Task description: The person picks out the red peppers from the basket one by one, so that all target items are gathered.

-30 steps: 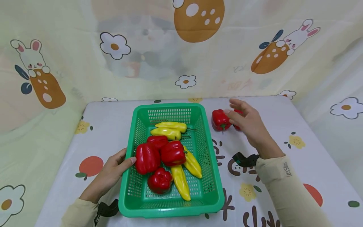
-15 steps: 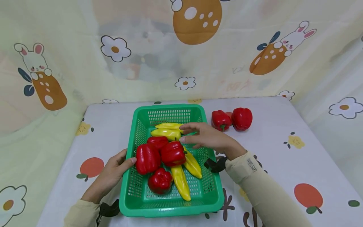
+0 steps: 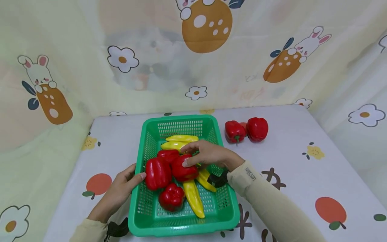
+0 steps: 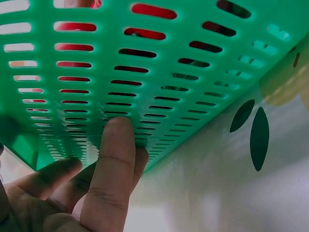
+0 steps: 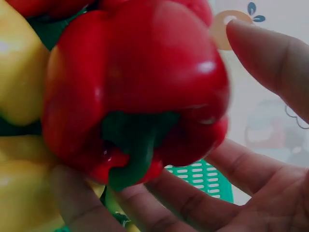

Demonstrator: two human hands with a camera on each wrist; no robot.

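In the head view a green plastic basket point(image 3: 184, 232) holds several red bell peppers and several yellow peppers point(image 3: 193, 200). My left hand point(image 3: 119, 190) holds the basket's left side, thumb over the rim; the left wrist view shows its fingers point(image 4: 113, 164) against the slotted outer wall. Inside the basket, my right hand point(image 3: 210, 154) is spread around a red bell pepper point(image 3: 182, 171). In the right wrist view that pepper's green stem point(image 5: 140, 150) faces the camera; the thumb point(image 5: 270, 58) stands apart from it, and the other fingers lie along its lower side.
Two more red bell peppers point(image 3: 257, 129) lie on the patterned tablecloth point(image 3: 290, 127), right of the basket's far end. Behind the table hangs a printed curtain point(image 3: 157, 97). Another red bell pepper point(image 3: 171, 197) lies near the basket's front.
My right hand has moved left and down from the two peppers on the cloth to a red pepper in the basket. The left hand has stayed on the rim.
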